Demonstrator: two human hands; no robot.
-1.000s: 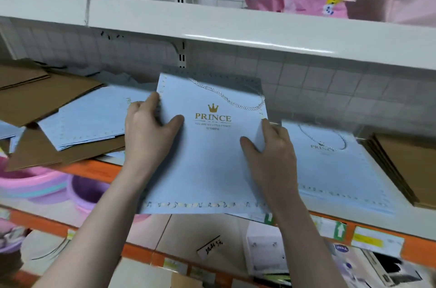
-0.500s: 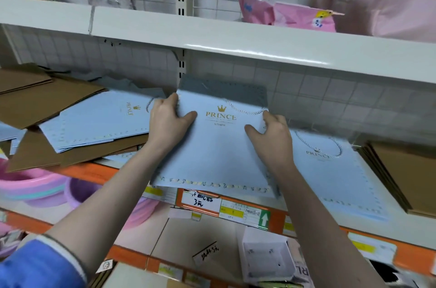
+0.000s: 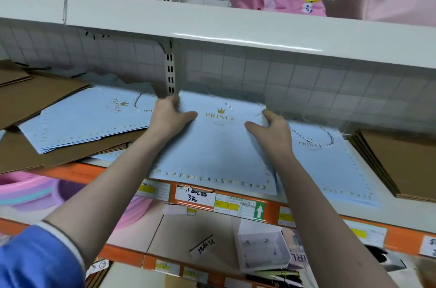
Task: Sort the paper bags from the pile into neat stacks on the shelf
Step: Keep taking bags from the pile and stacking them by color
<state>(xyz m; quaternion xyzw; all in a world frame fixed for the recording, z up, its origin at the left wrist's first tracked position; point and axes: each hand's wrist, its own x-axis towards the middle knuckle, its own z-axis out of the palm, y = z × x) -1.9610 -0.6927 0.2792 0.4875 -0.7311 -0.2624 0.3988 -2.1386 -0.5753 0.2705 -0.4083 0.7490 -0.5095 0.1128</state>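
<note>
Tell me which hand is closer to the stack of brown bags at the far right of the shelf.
The right hand. It grips the right edge of the blue bag, with another blue bag between it and the brown stack. The left hand grips the bag's left edge, farther away.

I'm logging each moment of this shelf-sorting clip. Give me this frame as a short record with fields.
held item: light blue PRINCE bag, flat, front edge over the shelf lip
left hand: grips the bag's upper left edge
right hand: grips its upper right edge
right of it: blue bag stack, then brown bag stack
left of it: mixed pile of blue and brown bags, askew
shelf: orange-fronted, price tags
</note>
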